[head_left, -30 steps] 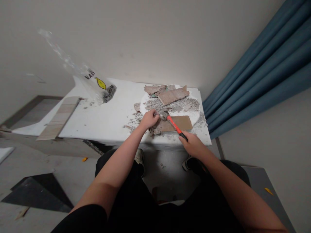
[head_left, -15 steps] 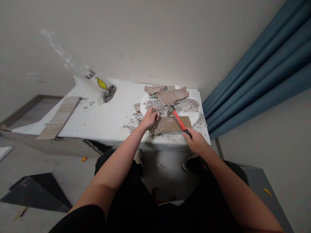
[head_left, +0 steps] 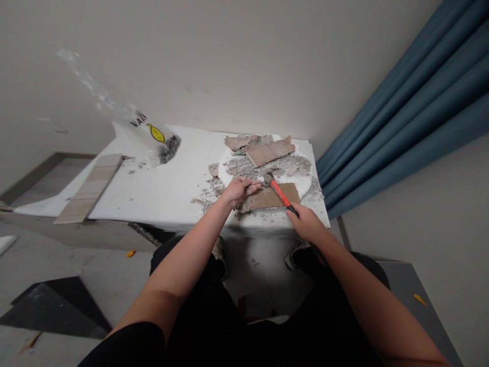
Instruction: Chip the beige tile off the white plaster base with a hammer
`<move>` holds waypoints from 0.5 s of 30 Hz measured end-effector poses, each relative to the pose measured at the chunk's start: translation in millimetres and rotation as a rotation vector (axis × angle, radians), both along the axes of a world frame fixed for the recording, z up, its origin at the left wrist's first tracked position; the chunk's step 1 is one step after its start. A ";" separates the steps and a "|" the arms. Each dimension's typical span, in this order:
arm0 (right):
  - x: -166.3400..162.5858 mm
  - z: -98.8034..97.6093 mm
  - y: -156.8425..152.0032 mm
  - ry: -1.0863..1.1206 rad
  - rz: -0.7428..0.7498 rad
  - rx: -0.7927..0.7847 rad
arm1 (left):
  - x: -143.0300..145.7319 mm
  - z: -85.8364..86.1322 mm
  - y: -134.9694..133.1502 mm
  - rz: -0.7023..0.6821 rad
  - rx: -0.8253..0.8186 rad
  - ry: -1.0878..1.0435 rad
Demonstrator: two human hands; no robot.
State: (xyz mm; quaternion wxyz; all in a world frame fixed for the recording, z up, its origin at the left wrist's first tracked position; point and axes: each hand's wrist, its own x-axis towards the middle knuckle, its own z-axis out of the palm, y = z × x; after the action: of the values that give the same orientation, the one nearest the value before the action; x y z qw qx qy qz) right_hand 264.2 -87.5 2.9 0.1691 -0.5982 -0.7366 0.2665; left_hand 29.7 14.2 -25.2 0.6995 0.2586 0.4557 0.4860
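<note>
My right hand (head_left: 305, 223) is closed round the black grip of a red-handled hammer (head_left: 278, 191). The hammer's head rests over a brown tile piece (head_left: 269, 200) on the white slab (head_left: 168, 186). My left hand (head_left: 237, 189) lies at the left end of that tile piece, fingers stretched out over the rubble. Behind it a round white plate (head_left: 305, 182) carries grey crumbs and several broken tile shards (head_left: 269, 151).
A clear plastic bag (head_left: 151, 137) with a yellow mark leans at the slab's back left. A long tile strip (head_left: 88, 187) lies at the left edge. Blue curtain (head_left: 401, 112) hangs on the right. A dark tile (head_left: 57, 306) lies on the floor left.
The hammer's head went up onto the rubble and has come back down onto the tile piece. My left hand has opened from a pinch and slid down to the tile's left end.
</note>
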 end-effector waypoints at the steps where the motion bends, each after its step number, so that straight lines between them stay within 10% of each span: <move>1: -0.4 -0.1 -0.1 -0.002 -0.001 -0.001 | 0.8 0.9 0.5 0.019 -0.018 -0.020; 15: 1.0 -0.4 1.6 -0.004 0.004 -0.024 | 10.3 4.7 0.3 0.138 0.022 -0.045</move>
State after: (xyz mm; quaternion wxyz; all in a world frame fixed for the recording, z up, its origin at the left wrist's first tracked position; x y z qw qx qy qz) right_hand 265.3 -85.9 2.5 0.1599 -0.5991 -0.7349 0.2745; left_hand 40.0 14.5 -20.4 0.6715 0.2230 0.4513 0.5438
